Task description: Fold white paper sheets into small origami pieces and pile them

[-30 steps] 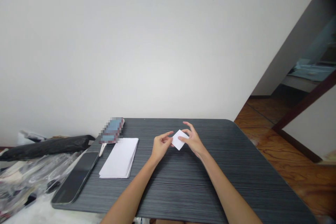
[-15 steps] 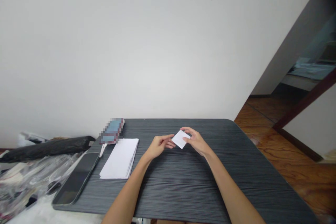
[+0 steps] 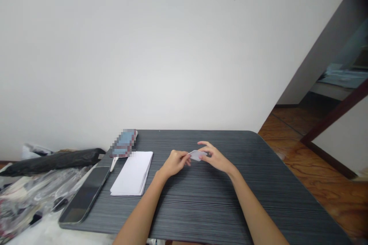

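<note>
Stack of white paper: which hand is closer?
Left. The left hand is to the right of the stack of paper; the right hand is farther right, past the small white piece.

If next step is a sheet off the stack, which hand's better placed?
Left, likely: the left hand is nearer the stack; the right hand is beyond the small paper. But the left pinches that paper's corner.
</note>
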A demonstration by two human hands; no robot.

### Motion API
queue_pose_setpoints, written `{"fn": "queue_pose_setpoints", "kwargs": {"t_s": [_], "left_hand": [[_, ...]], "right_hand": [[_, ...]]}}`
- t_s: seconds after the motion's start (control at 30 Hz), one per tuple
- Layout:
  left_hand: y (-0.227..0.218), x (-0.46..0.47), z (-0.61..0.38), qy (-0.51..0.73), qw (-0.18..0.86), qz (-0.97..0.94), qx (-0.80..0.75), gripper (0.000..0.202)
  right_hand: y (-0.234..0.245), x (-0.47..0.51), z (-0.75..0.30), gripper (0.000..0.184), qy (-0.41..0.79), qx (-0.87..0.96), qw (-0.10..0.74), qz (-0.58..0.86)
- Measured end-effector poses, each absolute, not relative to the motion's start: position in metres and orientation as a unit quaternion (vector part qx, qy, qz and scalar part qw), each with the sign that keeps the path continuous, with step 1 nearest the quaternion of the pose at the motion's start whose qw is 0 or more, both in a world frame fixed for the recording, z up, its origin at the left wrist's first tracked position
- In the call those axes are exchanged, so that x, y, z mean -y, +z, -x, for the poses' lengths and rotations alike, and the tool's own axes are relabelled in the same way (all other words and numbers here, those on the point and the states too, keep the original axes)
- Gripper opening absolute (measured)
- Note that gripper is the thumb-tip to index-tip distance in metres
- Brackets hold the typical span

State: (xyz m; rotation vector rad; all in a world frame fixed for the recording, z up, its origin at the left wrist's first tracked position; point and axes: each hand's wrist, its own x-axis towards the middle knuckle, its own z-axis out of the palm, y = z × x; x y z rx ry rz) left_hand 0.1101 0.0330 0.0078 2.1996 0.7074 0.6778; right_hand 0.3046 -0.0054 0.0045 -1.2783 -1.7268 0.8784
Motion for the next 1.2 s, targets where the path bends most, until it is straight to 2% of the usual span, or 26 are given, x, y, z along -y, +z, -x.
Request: {"fn": "queue_pose_setpoints", "kwargs": {"t_s": [0.13,0.27,0.53,0.73,0.9,1.2], "left_hand": [[0.0085,-0.0309,-0.1155,0.243,0.557,-0.748,-0.265,0.037],[0.0060,-0.0328,-0.1185,0.238,0.653,-0.676,-0.245,0.038],[0.0042,-0.0365,-0.1170,0.242,0.683,-0.647,-0.236,0.039],[0.0034,-0.0359,-0.1194,0.235,0.741,-0.576,-0.253,0.055],[0.0062,-0.0345,-0.1184,0.239,0.754,-0.554,-0.260,0.038],[0.0102,-0.0326,-0.1160,0.239,0.749,-0.560,-0.260,0.034]], "right_hand": [[0.0047,0.0063,-0.3017,0.031,0.380,0.679,0.399,0.485],[0.0061,0.0084,-0.3002,0.034,0.456,0.647,0.399,0.463],[0.0094,0.0100,-0.3032,0.034,0.511,0.638,0.408,0.406],[0.0054,0.0089,-0.3032,0.032,0.497,0.620,0.437,0.421],[0.0069,0.0092,-0.3024,0.023,0.484,0.615,0.454,0.427],[0.0106,0.0098,-0.3034,0.017,0.456,0.634,0.437,0.446]]}}
